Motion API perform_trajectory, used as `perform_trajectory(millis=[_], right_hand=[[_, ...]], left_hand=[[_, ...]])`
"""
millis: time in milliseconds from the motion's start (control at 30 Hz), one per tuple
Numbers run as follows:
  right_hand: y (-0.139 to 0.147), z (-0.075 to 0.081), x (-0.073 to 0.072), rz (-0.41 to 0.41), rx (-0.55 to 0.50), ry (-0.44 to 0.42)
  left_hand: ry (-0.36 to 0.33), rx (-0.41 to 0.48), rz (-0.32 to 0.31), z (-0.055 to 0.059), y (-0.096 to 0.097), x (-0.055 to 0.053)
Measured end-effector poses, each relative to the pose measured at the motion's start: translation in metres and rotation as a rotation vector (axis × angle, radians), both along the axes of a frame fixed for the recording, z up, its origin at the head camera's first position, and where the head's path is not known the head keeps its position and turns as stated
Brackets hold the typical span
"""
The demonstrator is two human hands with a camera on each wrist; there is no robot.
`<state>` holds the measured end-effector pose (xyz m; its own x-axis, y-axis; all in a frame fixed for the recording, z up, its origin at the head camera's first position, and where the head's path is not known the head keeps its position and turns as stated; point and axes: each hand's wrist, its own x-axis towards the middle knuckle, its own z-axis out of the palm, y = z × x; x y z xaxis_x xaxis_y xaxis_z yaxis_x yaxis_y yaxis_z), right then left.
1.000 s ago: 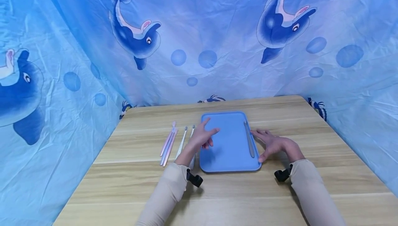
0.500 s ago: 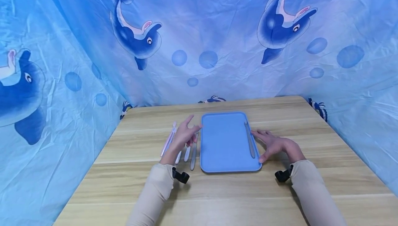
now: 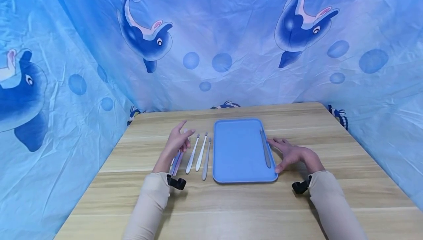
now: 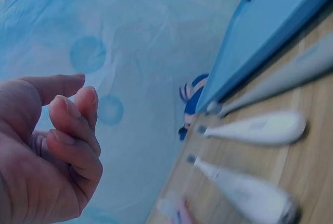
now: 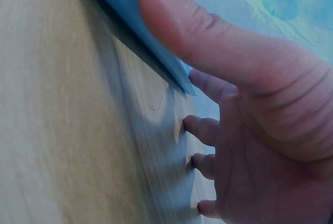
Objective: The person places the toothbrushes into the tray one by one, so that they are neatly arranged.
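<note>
In the head view my left hand [image 3: 176,141] hovers over the pink and purple toothbrushes [image 3: 177,163], hiding their upper parts. Its thumb and index finger extend while the other fingers bend loosely, as the left wrist view shows, and nothing is in it. Just right of it lie two white toothbrushes [image 3: 201,153] and a grey toothbrush [image 3: 206,161], side by side. My right hand [image 3: 294,155] rests at the right edge of a blue tray [image 3: 236,152], thumb on the rim by the near corner, fingers spread. One dark grey toothbrush [image 3: 265,150] lies along the tray's right side.
The wooden table [image 3: 238,210] carries everything. Behind and beside it hangs a blue curtain [image 3: 205,31] printed with dolphins. Black camera straps [image 3: 176,183] sit on both wrists.
My left hand has moved left from above the tray, across the white and grey toothbrushes, to the pink and purple ones. My right hand and the tray have stayed put.
</note>
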<state>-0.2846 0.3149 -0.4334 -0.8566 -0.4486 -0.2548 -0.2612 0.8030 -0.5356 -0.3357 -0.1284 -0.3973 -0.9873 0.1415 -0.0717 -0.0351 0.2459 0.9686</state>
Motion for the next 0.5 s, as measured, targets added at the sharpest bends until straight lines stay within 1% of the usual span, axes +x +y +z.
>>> perform_trajectory(millis=[167, 300, 400, 500], right_hand=[[-0.001, 0.001, -0.001, -0.011, -0.003, -0.016], [-0.002, 0.001, 0.000, -0.011, 0.007, -0.015], [-0.003, 0.000, 0.000, -0.012, 0.009, -0.021], [-0.003, 0.000, 0.000, -0.014, 0.007, -0.024]], left_hand=[[-0.017, -0.012, 0.001, 0.003, -0.023, -0.002], [-0.031, -0.066, -0.028, 0.003, -0.043, -0.005], [-0.038, -0.140, -0.049, 0.001, -0.060, -0.009], [-0.058, -0.248, -0.057, -0.003, -0.075, -0.011]])
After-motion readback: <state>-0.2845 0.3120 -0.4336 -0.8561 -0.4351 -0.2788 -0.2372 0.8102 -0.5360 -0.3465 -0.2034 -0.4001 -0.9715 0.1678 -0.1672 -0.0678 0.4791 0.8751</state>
